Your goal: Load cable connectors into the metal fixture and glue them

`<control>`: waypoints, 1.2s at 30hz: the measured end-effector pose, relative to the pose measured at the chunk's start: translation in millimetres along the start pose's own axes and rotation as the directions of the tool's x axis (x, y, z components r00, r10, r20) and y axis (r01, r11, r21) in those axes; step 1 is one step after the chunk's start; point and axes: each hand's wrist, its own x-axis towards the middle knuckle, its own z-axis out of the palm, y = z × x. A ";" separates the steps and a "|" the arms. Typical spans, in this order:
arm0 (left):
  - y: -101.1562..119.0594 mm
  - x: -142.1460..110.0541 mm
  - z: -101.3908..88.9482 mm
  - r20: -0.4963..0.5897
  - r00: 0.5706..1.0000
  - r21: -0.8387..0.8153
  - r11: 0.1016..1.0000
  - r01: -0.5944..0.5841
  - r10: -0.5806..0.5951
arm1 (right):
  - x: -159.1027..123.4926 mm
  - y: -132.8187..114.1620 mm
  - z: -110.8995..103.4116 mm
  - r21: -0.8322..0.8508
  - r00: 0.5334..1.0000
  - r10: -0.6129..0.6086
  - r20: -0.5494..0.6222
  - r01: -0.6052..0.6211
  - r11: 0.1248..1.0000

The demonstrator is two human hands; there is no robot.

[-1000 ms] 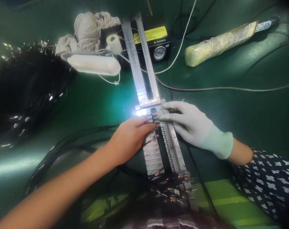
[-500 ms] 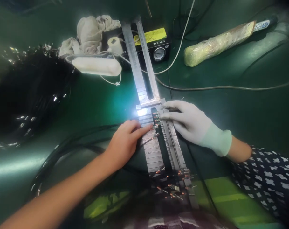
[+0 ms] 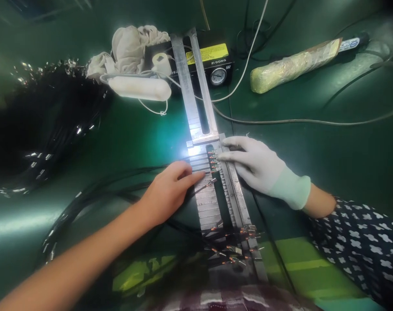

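My left hand [image 3: 172,188] is bare and lies over the grooved metal jig [image 3: 209,209]. One digit stretches along a groove, pressing a black cable there; the others are curled, partly hidden. Just beyond its tip, several small connectors with orange wires [image 3: 213,162] sit in a row at the slot. A loose metal connector [image 3: 211,182] on a cable lies tilted just below. My right hand [image 3: 263,166], in a white glove with a mint cuff, rests with fingers extended on the jig's right rail [image 3: 237,185]. Its fingertips are beside the row of connectors and hold nothing visible.
A black box with a gauge [image 3: 218,76] stands behind the jig, beside a bundled cloth [image 3: 128,49] and a white handle-shaped object [image 3: 141,88]. Black cables [image 3: 66,216] curve at left; a dark heap glints beyond. A wrapped bundle [image 3: 296,65] lies at upper right.
The view has shifted slightly. The connector by my left fingertip, raised earlier, now lies in line with the row. My left digit has drawn back a little; my right hand stays on the rail.
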 end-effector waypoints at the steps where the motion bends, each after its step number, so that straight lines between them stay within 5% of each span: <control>1: -1.1 2.7 -1.5 0.011 1.000 -0.011 1.000 -0.011 0.011 | -0.1 0.2 -0.3 -0.002 1.000 -0.003 -0.001 0.003 1.000; 6: -6.3 10.3 -8.1 0.062 0.996 -0.093 0.994 -0.063 0.068 | -0.2 1.4 -1.1 -0.004 1.000 0.000 0.013 0.000 1.000; 16: -0.5 9.3 -5.0 0.017 0.997 0.045 0.996 -0.076 0.075 | -0.1 2.2 -0.3 0.012 1.000 0.009 0.007 -0.009 1.000; 25: -5.7 7.9 3.1 0.012 0.996 -0.292 0.952 0.089 -0.089 | -0.8 4.1 0.3 0.033 1.000 0.000 -0.006 0.001 0.999; 30: -1.6 -8.8 2.3 0.036 0.993 -0.064 0.992 0.112 -0.110 | -1.0 2.9 -1.6 0.041 0.998 0.048 0.038 -0.049 0.998; 36: 3.1 -21.7 5.6 0.099 0.990 -0.054 0.993 0.102 -0.096 | 2.5 3.6 -1.1 0.048 0.997 0.066 0.025 -0.067 0.997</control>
